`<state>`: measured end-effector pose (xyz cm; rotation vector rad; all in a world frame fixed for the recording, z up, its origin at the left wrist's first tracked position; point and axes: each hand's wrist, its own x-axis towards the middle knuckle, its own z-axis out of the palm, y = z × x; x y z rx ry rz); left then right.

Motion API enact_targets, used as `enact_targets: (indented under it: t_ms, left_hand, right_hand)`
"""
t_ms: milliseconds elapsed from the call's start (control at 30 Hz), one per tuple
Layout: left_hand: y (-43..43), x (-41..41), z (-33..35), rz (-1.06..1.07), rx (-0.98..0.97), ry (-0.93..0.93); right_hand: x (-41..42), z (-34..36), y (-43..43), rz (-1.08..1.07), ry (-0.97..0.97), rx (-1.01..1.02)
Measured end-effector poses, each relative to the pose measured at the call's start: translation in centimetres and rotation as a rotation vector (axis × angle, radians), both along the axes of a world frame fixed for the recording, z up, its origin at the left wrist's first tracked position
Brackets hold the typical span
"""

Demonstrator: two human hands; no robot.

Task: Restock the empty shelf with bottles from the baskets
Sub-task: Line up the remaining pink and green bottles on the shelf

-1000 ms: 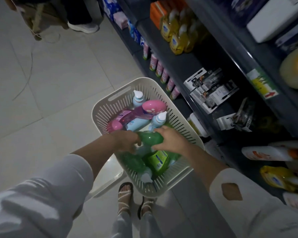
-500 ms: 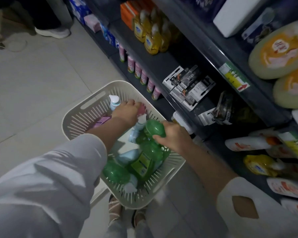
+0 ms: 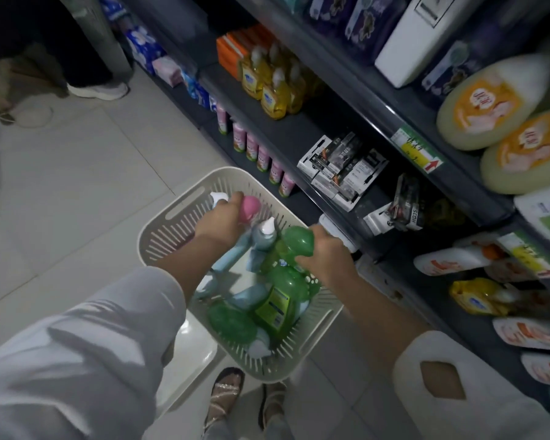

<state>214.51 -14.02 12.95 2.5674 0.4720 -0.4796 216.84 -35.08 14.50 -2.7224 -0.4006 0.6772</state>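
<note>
Expect rigid, smooth plastic: moderately heavy if full, probably slippery. Take hold at the narrow neck, not the broad body.

Green bottle (image 3: 294, 244): at the right rim of the basket (image 3: 159, 231), clamped at its domed top by the right hand (image 3: 326, 255).

Pink bottle (image 3: 251, 207): near the far rim, gripped by the left hand (image 3: 219, 220). Hands apart.

Also inside: more green bottles (image 3: 278, 300) and pale blue bottles (image 3: 262, 241) with white caps. Place on the bare stretch of shelf (image 3: 299, 134).

left grip (image 3: 218, 222) and right grip (image 3: 323, 255) both curled closed, forearms stretched downward
</note>
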Motion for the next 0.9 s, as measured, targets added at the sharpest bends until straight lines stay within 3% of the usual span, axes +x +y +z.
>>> enact_targets:
  t_ms: [133,467,900]
  left_hand:
    - [0.6,-1.3,5.8,-0.033,-0.065,-0.038]
    - [-5.4,-1.4,20.7,-0.367,-0.088,-0.135]
    - [-29.2,-1.5,34.8,-0.874,-0.119,-0.339]
  right_hand:
    - [-0.9,5.2,-0.6,-0.197,0.024,0.061]
    - [-4.4,19.1,-6.0,-0.371,-0.078,0.041]
    - [-12.0,34.2,-26.5,-0.715,-0.366,0.012]
